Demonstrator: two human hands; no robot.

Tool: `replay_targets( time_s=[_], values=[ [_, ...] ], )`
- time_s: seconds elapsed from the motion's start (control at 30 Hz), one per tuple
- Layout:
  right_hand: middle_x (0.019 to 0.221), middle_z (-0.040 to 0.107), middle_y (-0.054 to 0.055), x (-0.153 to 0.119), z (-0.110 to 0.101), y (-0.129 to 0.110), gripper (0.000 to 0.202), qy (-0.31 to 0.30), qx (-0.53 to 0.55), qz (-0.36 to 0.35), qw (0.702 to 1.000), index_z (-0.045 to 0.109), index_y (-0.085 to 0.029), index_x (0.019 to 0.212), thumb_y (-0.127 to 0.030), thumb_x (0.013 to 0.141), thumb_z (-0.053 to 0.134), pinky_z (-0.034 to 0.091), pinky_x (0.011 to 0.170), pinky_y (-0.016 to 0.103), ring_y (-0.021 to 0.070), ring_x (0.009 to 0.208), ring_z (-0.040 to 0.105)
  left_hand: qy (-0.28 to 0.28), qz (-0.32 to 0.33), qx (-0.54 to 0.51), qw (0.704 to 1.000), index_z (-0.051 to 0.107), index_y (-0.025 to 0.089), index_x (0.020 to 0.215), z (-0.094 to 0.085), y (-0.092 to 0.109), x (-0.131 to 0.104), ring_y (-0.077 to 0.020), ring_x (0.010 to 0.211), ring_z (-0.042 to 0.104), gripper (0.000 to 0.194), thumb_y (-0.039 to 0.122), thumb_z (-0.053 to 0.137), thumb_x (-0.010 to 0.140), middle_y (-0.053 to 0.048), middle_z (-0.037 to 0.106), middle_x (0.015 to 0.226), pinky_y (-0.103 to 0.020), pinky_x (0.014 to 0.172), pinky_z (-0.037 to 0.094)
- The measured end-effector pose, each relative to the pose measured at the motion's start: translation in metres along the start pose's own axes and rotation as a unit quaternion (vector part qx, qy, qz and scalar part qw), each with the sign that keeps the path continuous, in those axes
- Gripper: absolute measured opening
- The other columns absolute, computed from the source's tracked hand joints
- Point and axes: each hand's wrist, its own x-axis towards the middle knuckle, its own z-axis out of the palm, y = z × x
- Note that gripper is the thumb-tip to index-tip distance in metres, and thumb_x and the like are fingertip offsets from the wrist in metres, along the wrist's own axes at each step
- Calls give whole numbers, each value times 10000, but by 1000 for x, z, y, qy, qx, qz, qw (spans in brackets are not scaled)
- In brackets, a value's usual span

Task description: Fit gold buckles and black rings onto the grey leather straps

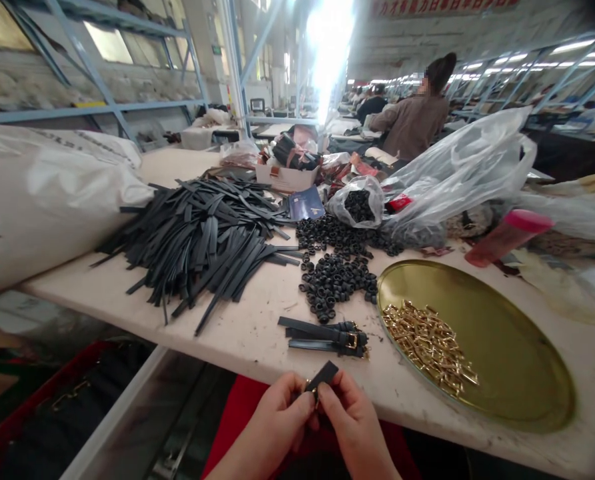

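Observation:
My left hand (290,407) and my right hand (345,403) meet at the table's front edge. Between them is a short black strap (323,375), pinched by the fingers of both. A bit of gold metal, perhaps a buckle, shows at the left fingertips, mostly covered by the thumbs. Just beyond lie several black straps with gold buckles (327,338). Farther back is a heap of small black loops (335,283). A large pile of loose black strips (202,233) spreads to the left. Gold buckles (430,347) are heaped on the left side of a round gold tray (517,360).
A big white sack (47,200) stands at the left table edge. Behind the loops are a plastic bag of loops (358,205), a blue card (306,203) and a filled box (287,177). A pink-capped container (507,238) lies right. A person (417,117) is in the background.

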Motion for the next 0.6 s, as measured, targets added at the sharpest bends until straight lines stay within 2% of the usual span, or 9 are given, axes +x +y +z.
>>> replay_targets(
  time_s=[0.07,0.13,0.17,0.23,0.3,0.37,0.43,0.5,0.6],
  values=[
    [696,570,16,1,-5,1,153,30,-106,-103,989,586,-207,715,-354,756,570,418,610,272,163,646,514,33,43,39,998,422,183,655,0,-2,0,-63,428,388,248,408,496,727,44,485,549,-179,416,282],
    [721,580,27,2,-10,-1,112,29,-170,-152,973,586,-213,689,-311,744,583,416,657,278,179,702,522,64,75,103,990,450,172,646,0,0,-4,-92,535,434,228,367,493,757,32,484,577,-192,500,330],
    [702,574,20,3,-13,-3,109,13,-179,-139,974,578,-213,683,-304,741,584,414,638,271,174,684,518,67,80,130,986,459,169,647,0,2,-7,-100,565,440,222,354,494,764,27,490,589,-197,525,336],
    [639,544,-8,4,-16,-6,133,-23,-163,-71,984,552,-205,665,-311,737,586,400,576,248,152,616,494,45,73,158,984,466,169,662,0,6,-13,-105,561,437,226,367,498,764,22,507,594,-201,522,328],
    [608,520,-28,4,-17,-8,172,-52,-112,-2,992,525,-193,650,-330,719,602,389,559,233,134,592,474,11,66,171,983,463,171,673,-1,9,-18,-105,545,440,246,398,506,758,19,525,593,-199,503,316],
    [610,509,-37,3,-17,-8,210,-70,-58,27,995,500,-188,645,-353,694,619,383,564,227,123,590,460,-9,56,183,981,445,177,657,-3,9,-19,-103,516,440,283,436,512,751,22,523,563,-194,475,298],
    [598,477,-47,-1,-17,-9,234,-83,-49,10,995,471,-192,638,-366,695,616,366,542,216,109,570,433,-22,49,190,980,422,184,639,-5,5,-18,-102,489,438,318,470,511,746,29,510,528,-190,453,282],
    [598,458,-46,-7,-19,-11,230,-95,-91,-45,990,461,-194,639,-368,728,583,357,533,214,107,565,423,-24,64,182,981,410,187,639,-5,2,-15,-100,482,439,337,488,525,733,32,506,519,-188,449,280],
    [646,514,-17,-14,-28,-21,201,-136,-172,-106,970,498,-182,678,-353,779,525,378,573,233,125,611,474,-16,115,166,979,477,173,849,-1,1,-13,-99,497,449,335,471,557,718,38,529,579,-187,465,297]
  ],
)
